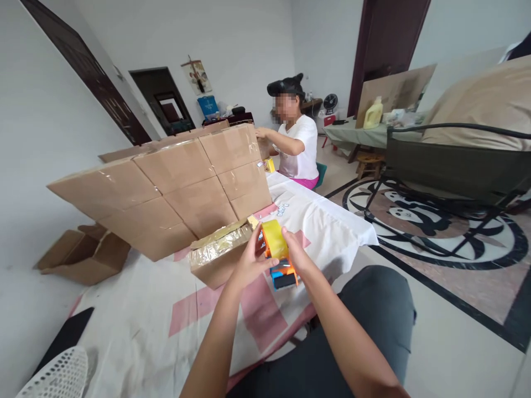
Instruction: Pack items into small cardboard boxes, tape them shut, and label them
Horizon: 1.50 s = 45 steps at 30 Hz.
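Note:
In front of me a tape dispenser [279, 254] with a yellow roll, orange frame and blue and black handle is held between both hands. My left hand [254, 258] grips its left side, with the thumb across the front below the roll. On the other side, my right hand [295, 251] presses against the roll and frame. Just left of the hands lies a small cardboard box [219, 254] with shiny tape over its top edge. Behind it stands a large wall of taped cardboard boxes [186, 182].
A white and pink cloth [145, 309] covers the table. An open carton [89, 251] stands at the left, near a white perforated basket [62, 376]. Across the table sits a person [305, 143] in a white shirt. A dark-framed chair [452, 171] stands right.

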Available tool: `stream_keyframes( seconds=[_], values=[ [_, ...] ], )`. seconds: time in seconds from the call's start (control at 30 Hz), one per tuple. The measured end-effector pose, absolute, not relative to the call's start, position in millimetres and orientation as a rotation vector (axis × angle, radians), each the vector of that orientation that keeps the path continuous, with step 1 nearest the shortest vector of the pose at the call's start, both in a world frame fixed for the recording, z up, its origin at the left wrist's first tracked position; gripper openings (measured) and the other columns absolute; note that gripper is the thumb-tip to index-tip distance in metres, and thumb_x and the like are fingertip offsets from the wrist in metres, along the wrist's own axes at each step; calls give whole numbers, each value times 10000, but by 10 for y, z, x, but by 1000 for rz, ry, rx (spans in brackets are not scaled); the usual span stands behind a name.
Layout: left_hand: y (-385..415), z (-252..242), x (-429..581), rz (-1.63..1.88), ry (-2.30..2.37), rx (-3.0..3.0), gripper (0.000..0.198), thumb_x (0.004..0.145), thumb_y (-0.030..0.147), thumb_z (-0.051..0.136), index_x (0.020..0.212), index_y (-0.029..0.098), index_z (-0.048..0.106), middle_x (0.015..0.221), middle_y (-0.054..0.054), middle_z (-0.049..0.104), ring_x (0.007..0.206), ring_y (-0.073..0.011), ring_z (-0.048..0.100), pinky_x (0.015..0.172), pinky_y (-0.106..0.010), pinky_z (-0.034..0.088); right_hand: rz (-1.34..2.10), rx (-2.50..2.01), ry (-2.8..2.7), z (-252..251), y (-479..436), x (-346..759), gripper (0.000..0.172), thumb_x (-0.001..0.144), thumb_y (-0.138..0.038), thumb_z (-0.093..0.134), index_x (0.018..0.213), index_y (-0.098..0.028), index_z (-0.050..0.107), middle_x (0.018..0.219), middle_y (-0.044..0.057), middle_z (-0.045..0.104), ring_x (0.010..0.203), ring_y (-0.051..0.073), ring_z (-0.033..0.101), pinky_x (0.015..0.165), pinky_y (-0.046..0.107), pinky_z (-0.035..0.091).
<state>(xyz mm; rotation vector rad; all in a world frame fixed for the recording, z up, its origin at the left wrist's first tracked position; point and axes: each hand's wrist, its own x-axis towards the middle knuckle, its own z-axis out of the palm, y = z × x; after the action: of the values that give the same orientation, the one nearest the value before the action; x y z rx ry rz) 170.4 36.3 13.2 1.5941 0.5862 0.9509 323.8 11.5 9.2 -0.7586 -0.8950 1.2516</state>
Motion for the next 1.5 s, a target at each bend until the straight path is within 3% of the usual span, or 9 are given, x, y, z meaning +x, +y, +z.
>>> stream_keyframes(
  seconds=[0.17, 0.23, 0.33, 0.43, 0.67, 0.87, 1.07, 1.27, 1.5],
  values=[
    [412, 209, 1643, 845, 668, 1631, 1065, 722, 458, 868, 1573, 354, 237, 1713, -106, 183, 1526, -334, 320, 1164, -466, 429, 1310, -657, -807, 49, 194, 3142, 609, 863, -763, 543, 986, -193, 720, 825, 58, 750, 852, 252, 724, 714, 340, 567],
    [322, 186, 1669, 922, 855, 1625, 784, 803, 510, 779, 1467, 303, 417, 1632, -115, 384, 1499, -315, 378, 1172, -476, 409, 1307, -667, -713, 24, 211, 3160, 645, 862, -790, 501, 979, -192, 713, 780, 56, 740, 851, 262, 726, 713, 351, 575],
    [124, 76, 1761, 1022, 1136, 1704, 354, 922, 568, 589, 997, 235, 682, 1345, -104, 669, 1458, -314, 432, 1207, -505, 324, 1200, -717, -673, -65, 209, 3224, 639, 872, -797, 472, 950, -204, 696, 754, 43, 728, 843, 259, 721, 715, 352, 577],
    [7, -49, 1873, 987, 1180, 1754, 397, 944, 549, 536, 825, 228, 737, 1335, -101, 681, 1415, -319, 468, 1218, -490, 286, 1097, -773, -710, -183, 189, 3279, 596, 891, -776, 473, 893, -213, 668, 747, 29, 711, 783, 236, 704, 695, 342, 565],
    [61, -121, 2037, 971, 1000, 1503, 273, 733, 478, 742, 725, 208, 786, 1110, -124, 762, 1227, -350, 619, 1063, -438, 455, 912, -944, -742, -291, 205, 3360, 677, 863, -851, 380, 816, -223, 627, 688, 27, 658, 660, 215, 633, 614, 330, 509],
    [-114, -30, 1998, 1145, 1107, 1466, 261, 806, 448, 684, 840, 209, 785, 1080, -106, 766, 1151, -304, 653, 1026, -404, 463, 608, -1151, -890, -233, 261, 3394, 641, 879, -803, 416, 641, -223, 552, 605, 13, 560, 598, 180, 499, 572, 309, 403],
    [-366, -136, 1998, 929, 1069, 1430, 255, 852, 389, 637, 940, 180, 754, 613, -19, 692, 692, -219, 677, 747, -320, 499, 584, -1083, -761, -165, 312, 3504, 556, 920, -739, 410, 679, -250, 520, 620, -6, 531, 570, 178, 453, 547, 317, 365],
    [-475, -251, 2105, 834, 1036, 1328, 290, 842, 366, 634, 1042, 173, 717, 560, 3, 667, 690, -216, 687, 747, -308, 496, 667, -1029, -669, -200, 383, 3678, 535, 892, -734, 450, 750, -231, 565, 660, -9, 572, 593, 171, 510, 565, 300, 434],
    [-420, -380, 2183, 1047, 1156, 1353, 261, 833, 432, 682, 755, 183, 694, 814, -42, 717, 851, -202, 640, 773, -279, 451, 718, -900, -587, -230, 336, 3637, 481, 855, -703, 551, 806, -226, 580, 681, -14, 582, 574, 163, 541, 572, 308, 491]
  ],
)
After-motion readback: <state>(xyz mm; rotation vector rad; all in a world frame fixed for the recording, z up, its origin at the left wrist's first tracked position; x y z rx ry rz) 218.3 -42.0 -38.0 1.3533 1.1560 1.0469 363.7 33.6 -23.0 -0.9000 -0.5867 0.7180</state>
